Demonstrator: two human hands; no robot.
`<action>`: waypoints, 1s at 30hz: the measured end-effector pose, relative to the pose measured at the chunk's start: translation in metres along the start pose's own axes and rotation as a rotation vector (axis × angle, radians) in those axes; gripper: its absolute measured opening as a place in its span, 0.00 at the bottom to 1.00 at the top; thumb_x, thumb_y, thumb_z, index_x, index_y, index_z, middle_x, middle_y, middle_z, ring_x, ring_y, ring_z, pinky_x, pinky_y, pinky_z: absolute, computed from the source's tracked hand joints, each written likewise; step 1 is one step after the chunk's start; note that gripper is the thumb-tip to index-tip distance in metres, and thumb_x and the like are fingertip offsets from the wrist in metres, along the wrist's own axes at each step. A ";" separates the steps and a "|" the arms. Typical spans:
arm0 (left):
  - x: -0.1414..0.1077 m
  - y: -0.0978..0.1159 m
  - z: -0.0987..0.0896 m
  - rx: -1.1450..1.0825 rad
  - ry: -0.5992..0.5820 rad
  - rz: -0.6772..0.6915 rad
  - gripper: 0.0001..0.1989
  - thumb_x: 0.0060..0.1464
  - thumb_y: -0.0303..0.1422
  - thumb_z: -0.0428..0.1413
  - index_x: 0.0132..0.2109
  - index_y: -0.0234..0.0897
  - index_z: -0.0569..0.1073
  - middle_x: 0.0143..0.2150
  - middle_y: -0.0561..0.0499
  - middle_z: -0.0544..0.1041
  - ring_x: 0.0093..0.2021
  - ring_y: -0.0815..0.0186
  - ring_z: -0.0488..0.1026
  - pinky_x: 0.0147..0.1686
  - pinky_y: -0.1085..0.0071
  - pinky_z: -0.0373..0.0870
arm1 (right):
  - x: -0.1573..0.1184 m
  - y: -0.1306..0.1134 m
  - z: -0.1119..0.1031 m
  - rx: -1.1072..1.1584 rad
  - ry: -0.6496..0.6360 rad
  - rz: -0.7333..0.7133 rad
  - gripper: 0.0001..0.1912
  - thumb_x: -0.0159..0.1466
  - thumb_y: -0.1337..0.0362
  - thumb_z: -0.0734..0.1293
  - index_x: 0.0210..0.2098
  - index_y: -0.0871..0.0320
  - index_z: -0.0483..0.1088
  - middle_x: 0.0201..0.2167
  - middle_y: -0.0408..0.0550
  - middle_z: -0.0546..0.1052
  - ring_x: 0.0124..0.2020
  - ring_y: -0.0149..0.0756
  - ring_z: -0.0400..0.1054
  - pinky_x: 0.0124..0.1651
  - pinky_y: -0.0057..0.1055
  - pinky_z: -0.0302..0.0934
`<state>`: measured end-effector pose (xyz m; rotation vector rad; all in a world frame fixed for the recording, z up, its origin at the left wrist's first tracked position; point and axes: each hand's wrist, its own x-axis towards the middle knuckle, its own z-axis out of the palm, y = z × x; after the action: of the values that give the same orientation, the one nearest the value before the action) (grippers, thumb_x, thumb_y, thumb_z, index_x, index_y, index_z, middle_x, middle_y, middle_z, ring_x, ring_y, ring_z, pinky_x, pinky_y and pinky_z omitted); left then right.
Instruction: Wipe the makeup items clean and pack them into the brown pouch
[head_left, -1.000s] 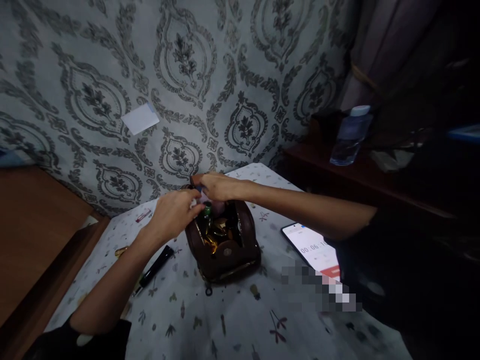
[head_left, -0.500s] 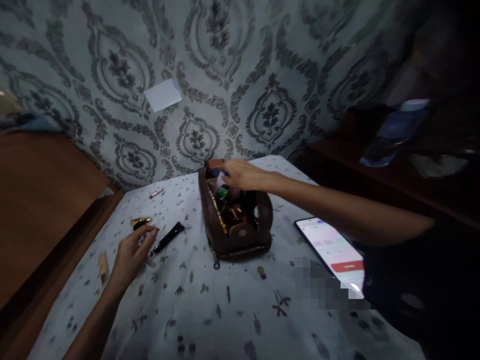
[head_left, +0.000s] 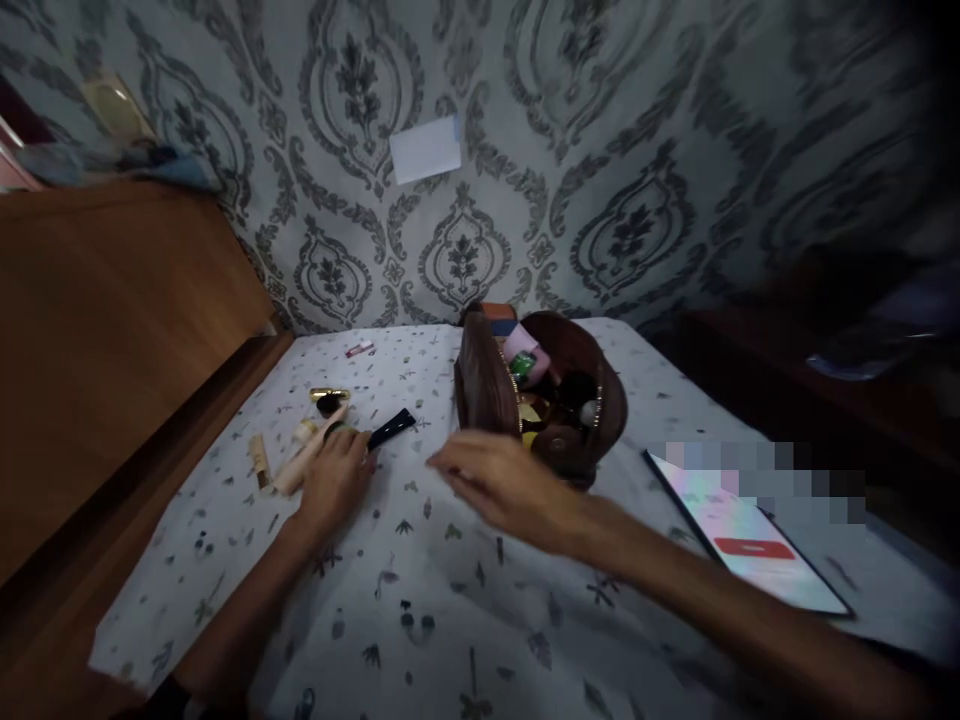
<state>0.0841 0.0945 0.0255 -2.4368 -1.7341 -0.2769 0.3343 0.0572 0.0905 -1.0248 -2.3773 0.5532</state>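
Observation:
My left hand (head_left: 337, 472) is low over the bedsheet with its fingers curled down among small cosmetics; what they close on is hidden. Right at those fingertips lies a slim black tube (head_left: 392, 428). A long beige tube (head_left: 296, 468) lies along the hand's left side, and a gold-handled brush (head_left: 328, 397) is just beyond it. My right hand (head_left: 499, 485), slightly blurred, hovers in front of the bag, fingers stretched forward and nothing visible in them. The brown zip bag (head_left: 484, 385) stands unzipped, with a green item (head_left: 523, 364) and a pink item (head_left: 536, 345) among its contents.
A lit phone (head_left: 750, 545) lies to the right of the bag. Farther left are a small tan stick (head_left: 259, 460) and a small reddish tube (head_left: 359, 349). A wooden panel (head_left: 127, 330) borders the left side, with patterned wallpaper (head_left: 461, 250) behind.
My right hand has come out of the bag and moved toward me, in front of it. My left hand has lowered onto the cosmetics by the black tube. The view has turned left.

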 end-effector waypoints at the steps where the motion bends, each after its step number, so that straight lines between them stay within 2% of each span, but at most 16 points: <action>1: 0.006 0.003 0.003 0.035 -0.030 0.022 0.16 0.66 0.32 0.45 0.56 0.34 0.69 0.52 0.39 0.76 0.54 0.53 0.71 0.47 0.61 0.72 | -0.001 0.000 0.017 0.023 -0.023 -0.012 0.14 0.68 0.69 0.58 0.45 0.58 0.75 0.42 0.54 0.78 0.44 0.39 0.73 0.48 0.35 0.66; 4: 0.019 0.009 0.011 0.107 -0.098 0.050 0.17 0.65 0.29 0.45 0.57 0.32 0.68 0.49 0.37 0.77 0.50 0.53 0.74 0.41 0.63 0.73 | -0.005 0.004 0.060 0.072 -0.002 0.098 0.13 0.66 0.69 0.61 0.47 0.59 0.74 0.43 0.54 0.78 0.42 0.39 0.73 0.49 0.36 0.67; 6: 0.021 0.009 0.015 0.111 -0.104 0.059 0.17 0.65 0.27 0.45 0.57 0.32 0.68 0.48 0.37 0.77 0.50 0.52 0.75 0.39 0.63 0.73 | -0.006 0.010 0.082 0.109 0.000 0.175 0.15 0.64 0.70 0.63 0.49 0.59 0.73 0.41 0.53 0.77 0.43 0.40 0.73 0.50 0.37 0.67; 8: 0.018 0.006 0.015 0.058 -0.094 0.068 0.17 0.64 0.27 0.45 0.57 0.33 0.69 0.49 0.38 0.77 0.51 0.51 0.75 0.42 0.62 0.73 | -0.006 0.016 0.101 0.169 0.058 0.257 0.20 0.62 0.69 0.64 0.54 0.60 0.69 0.42 0.54 0.76 0.44 0.42 0.73 0.51 0.39 0.68; 10: 0.010 0.002 0.016 -0.034 -0.078 0.099 0.17 0.64 0.27 0.46 0.57 0.34 0.70 0.50 0.39 0.77 0.52 0.52 0.75 0.45 0.60 0.74 | -0.003 0.021 0.116 0.280 0.206 0.405 0.23 0.62 0.66 0.65 0.57 0.58 0.65 0.45 0.54 0.74 0.43 0.42 0.74 0.50 0.41 0.68; 13: -0.009 -0.005 0.019 -0.182 -0.018 0.201 0.16 0.65 0.30 0.47 0.56 0.39 0.71 0.50 0.42 0.78 0.51 0.54 0.76 0.46 0.60 0.75 | 0.002 0.025 0.132 0.624 0.351 0.586 0.22 0.63 0.58 0.65 0.55 0.55 0.62 0.42 0.50 0.73 0.33 0.37 0.74 0.36 0.36 0.70; 16: -0.029 -0.012 0.029 -0.274 0.057 0.307 0.15 0.65 0.32 0.48 0.55 0.44 0.72 0.49 0.45 0.78 0.50 0.56 0.77 0.45 0.62 0.77 | 0.004 0.024 0.142 0.927 0.352 0.555 0.17 0.62 0.49 0.65 0.41 0.56 0.63 0.28 0.40 0.72 0.24 0.32 0.70 0.28 0.30 0.64; 18: -0.038 -0.017 0.036 -0.308 0.129 0.375 0.15 0.65 0.33 0.48 0.56 0.43 0.72 0.49 0.45 0.78 0.49 0.57 0.77 0.43 0.64 0.78 | 0.005 0.021 0.146 1.006 0.344 0.509 0.22 0.59 0.43 0.66 0.33 0.55 0.62 0.23 0.38 0.70 0.21 0.31 0.68 0.26 0.28 0.61; 22: -0.040 -0.019 0.031 -0.420 0.262 0.411 0.15 0.67 0.36 0.48 0.56 0.42 0.71 0.47 0.46 0.78 0.47 0.60 0.77 0.44 0.65 0.77 | 0.003 0.018 0.149 1.031 0.368 0.503 0.29 0.55 0.36 0.67 0.33 0.56 0.63 0.24 0.41 0.72 0.21 0.32 0.68 0.24 0.28 0.59; 26: -0.036 0.008 0.009 -0.524 0.329 0.293 0.13 0.68 0.35 0.45 0.52 0.38 0.71 0.43 0.46 0.77 0.45 0.60 0.75 0.45 0.65 0.74 | 0.000 0.016 0.150 0.936 0.362 0.453 0.26 0.60 0.38 0.64 0.32 0.56 0.64 0.24 0.42 0.72 0.23 0.32 0.68 0.26 0.28 0.60; 28: -0.034 0.028 0.005 -0.505 0.311 0.301 0.15 0.69 0.35 0.43 0.53 0.35 0.70 0.44 0.44 0.76 0.47 0.60 0.74 0.46 0.64 0.73 | -0.003 0.015 0.151 0.851 0.403 0.412 0.25 0.60 0.39 0.64 0.30 0.56 0.64 0.24 0.41 0.71 0.24 0.32 0.66 0.27 0.28 0.60; 30: -0.031 0.044 0.008 -0.388 0.259 0.366 0.16 0.69 0.36 0.44 0.54 0.34 0.70 0.45 0.43 0.77 0.46 0.58 0.74 0.47 0.61 0.71 | -0.005 0.015 0.152 0.794 0.449 0.398 0.25 0.60 0.38 0.64 0.28 0.55 0.63 0.21 0.39 0.68 0.22 0.31 0.62 0.25 0.28 0.58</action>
<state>0.1160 0.0531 0.0108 -2.7600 -1.1887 -0.9071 0.2576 0.0376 -0.0404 -1.0772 -1.3591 1.1466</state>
